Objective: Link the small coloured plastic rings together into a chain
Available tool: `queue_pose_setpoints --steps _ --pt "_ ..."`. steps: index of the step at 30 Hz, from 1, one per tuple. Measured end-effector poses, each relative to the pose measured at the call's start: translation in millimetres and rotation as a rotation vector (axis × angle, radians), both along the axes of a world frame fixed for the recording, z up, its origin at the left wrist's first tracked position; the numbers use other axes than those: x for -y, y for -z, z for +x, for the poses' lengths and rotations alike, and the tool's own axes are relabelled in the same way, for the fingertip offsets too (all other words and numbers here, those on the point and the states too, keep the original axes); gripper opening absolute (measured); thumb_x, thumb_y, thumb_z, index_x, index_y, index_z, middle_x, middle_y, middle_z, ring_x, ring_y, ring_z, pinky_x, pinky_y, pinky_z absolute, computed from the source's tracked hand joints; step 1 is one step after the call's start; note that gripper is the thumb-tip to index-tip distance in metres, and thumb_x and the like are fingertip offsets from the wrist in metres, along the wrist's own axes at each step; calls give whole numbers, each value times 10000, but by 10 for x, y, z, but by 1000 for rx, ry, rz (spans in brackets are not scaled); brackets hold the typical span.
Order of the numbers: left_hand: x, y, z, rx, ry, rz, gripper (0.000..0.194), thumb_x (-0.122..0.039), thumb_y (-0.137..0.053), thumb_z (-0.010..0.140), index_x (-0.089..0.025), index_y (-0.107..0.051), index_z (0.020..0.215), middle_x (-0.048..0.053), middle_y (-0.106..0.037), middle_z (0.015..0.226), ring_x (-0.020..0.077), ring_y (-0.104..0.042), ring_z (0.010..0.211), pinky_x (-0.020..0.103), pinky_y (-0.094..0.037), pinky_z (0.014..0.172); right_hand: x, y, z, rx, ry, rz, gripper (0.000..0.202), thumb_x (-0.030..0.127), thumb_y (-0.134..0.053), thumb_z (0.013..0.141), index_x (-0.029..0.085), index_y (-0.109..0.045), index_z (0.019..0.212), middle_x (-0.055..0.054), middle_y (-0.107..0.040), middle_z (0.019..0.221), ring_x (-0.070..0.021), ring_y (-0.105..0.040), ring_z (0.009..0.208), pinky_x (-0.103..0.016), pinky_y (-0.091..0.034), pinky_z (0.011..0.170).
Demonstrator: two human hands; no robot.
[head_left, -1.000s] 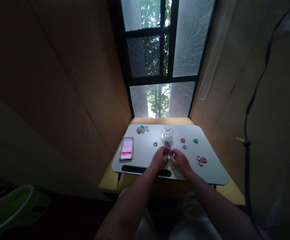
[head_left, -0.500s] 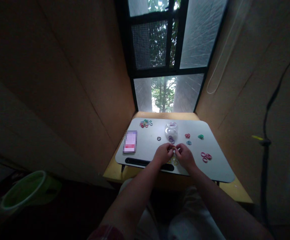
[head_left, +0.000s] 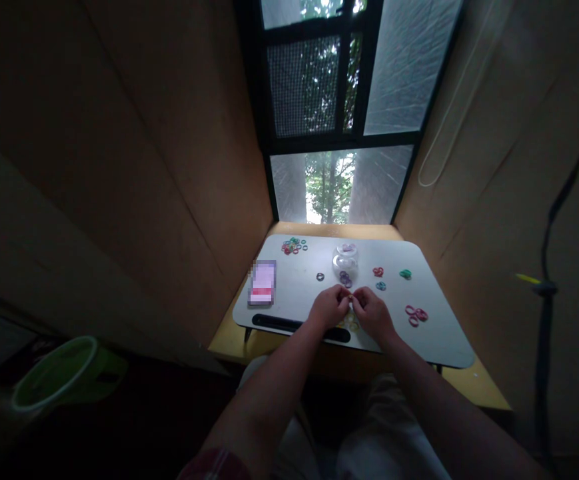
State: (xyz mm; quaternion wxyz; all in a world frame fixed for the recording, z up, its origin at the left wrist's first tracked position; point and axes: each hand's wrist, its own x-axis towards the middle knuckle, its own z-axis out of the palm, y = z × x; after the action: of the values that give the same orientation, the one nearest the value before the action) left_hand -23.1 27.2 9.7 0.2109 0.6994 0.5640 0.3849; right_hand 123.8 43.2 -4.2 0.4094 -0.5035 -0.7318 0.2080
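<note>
The left hand (head_left: 330, 307) and the right hand (head_left: 372, 312) are positioned over the near-middle part of the white worktop (head_left: 289, 291), with their fingertips brought together. Both hands pinch a small yellow-orange piece (head_left: 350, 297) between the thumbs and fingers. It is probably a ring, but the fingers cover too much of it to confirm the shape.

Governing relation: the piece is located between the two sets of fingertips, with neither hand clearly nearer. Its long axis, if any, cannot be determined at this size. Yellow rings (head_left: 353, 326) lie on the worktop on the person's side of the fingertips, partly covered by the hands. Purple rings (head_left: 346, 279) lie just beyond the fingertips, at the near side of a clear round jar (head_left: 345, 261). Whether they touch the jar cannot be determined.

Surrounding items: a single dark ring (head_left: 320, 277) lies to the left of the purple rings. Red rings (head_left: 378, 272), teal rings (head_left: 380, 286), green rings (head_left: 406, 274) and pink rings (head_left: 416, 315) lie to the right in separate groups. A mixed-colour ring pile (head_left: 292, 247) occupies the far left corner.

Markings: the phone (head_left: 262, 283) at the left edge has a pixelated screen; no text is legible. No brand or label can be read on the jar or the worktop.
</note>
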Motion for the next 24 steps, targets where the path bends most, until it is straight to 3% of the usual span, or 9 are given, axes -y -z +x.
queue_pose_setpoints --steps 16,24 --pt "-21 -8 -13 -6 29 -6 261 -217 -474 847 -207 -710 958 22 -728 909 159 -643 833 246 -475 784 -9 14 4 -10 26 9 149 351 -504 819 209 -538 790 6 -581 648 -149 -527 574 -252 -381 558" --pt "-16 31 -7 6 38 -28 239 -305 -539 833 -187 -703 960 15 -709 789 131 -604 663 226 -456 635 -10 21 7 -8 28 18 117 325 -505 822 214 -521 786 19 -568 652 -144 -534 584 -248 -381 569"
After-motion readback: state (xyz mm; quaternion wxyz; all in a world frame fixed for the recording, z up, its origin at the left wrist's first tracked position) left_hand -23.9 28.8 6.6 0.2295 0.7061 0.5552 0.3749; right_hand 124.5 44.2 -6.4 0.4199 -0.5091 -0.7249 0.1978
